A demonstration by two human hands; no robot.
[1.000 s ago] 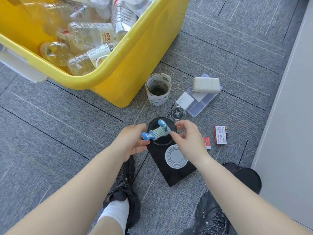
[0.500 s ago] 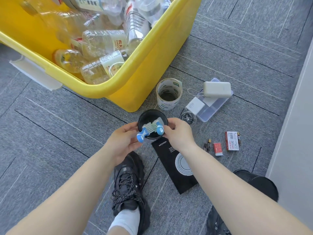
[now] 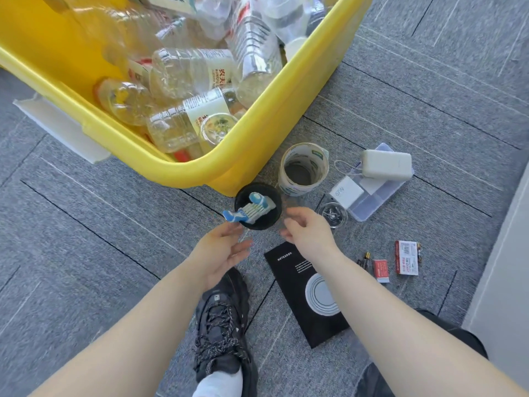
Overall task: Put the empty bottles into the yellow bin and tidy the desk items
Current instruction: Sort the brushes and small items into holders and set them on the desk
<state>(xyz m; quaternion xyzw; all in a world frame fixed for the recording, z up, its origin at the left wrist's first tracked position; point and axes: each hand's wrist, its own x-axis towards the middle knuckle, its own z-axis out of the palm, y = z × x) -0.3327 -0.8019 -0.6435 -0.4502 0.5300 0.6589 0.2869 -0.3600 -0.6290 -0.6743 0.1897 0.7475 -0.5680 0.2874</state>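
The yellow bin [image 3: 266,133] fills the upper left and holds several empty clear bottles [image 3: 186,70]. A small black dish [image 3: 272,216] sits on the grey carpet just below the bin's corner, with a blue and white brush-like item [image 3: 249,210] lying across it. My left hand [image 3: 220,250] hovers just below the dish, fingers relaxed and holding nothing. To the right of the dish is my right hand [image 3: 309,233], loosely curved and empty. Neither hand touches the dish.
A tape roll [image 3: 303,167], a white power bank [image 3: 386,164] on a clear plastic box [image 3: 378,196], a white tag, a small glass lid [image 3: 332,214], a black notebook [image 3: 306,290], batteries [image 3: 365,257] and red packets [image 3: 406,257] lie on the carpet. My shoe [image 3: 223,325] is below. A pale wall runs along the right.
Both hands carried the black dish with the brush off the notebook towards the bin, set it on the carpet and let go. They have now drawn back slightly.
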